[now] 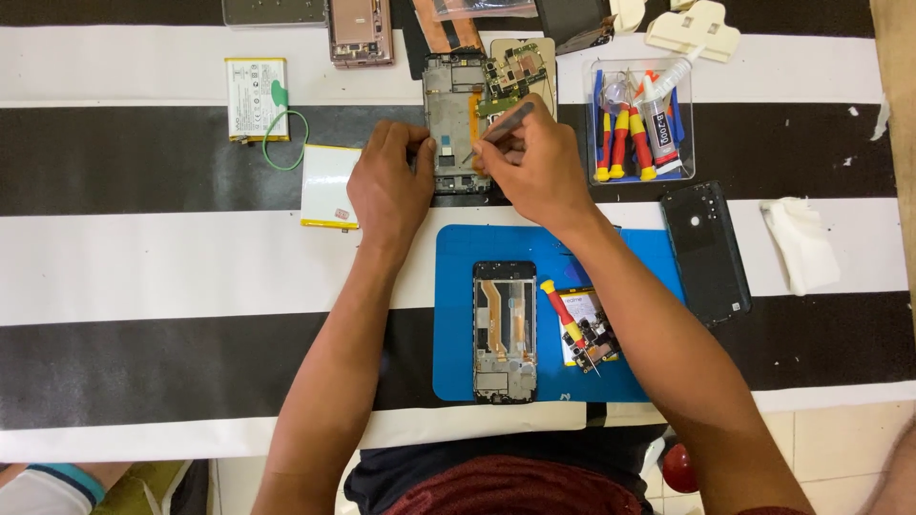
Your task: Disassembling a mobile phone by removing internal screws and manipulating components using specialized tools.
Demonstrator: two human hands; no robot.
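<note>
An opened phone frame (455, 124) lies on the black-and-white striped table (143, 267), on a black stripe near the far edge, just beyond the blue work mat (453, 315). The left hand (386, 191) steadies the frame's left edge, thumb and fingers closed against it. The right hand (539, 167) pinches a slim metal tool (501, 129) between thumb and fingertips, its tip resting inside the frame. A circuit board (520, 67) lies just beside the frame on the right. On the mat rest a second phone frame (505, 329), a red-and-yellow screwdriver (565, 319) and a small battery (582, 315). To the right stand a clear tray of tools (682, 114), a dark back cover (706, 250) and a white cloth (801, 243); to the left, two batteries (256, 98).
</note>
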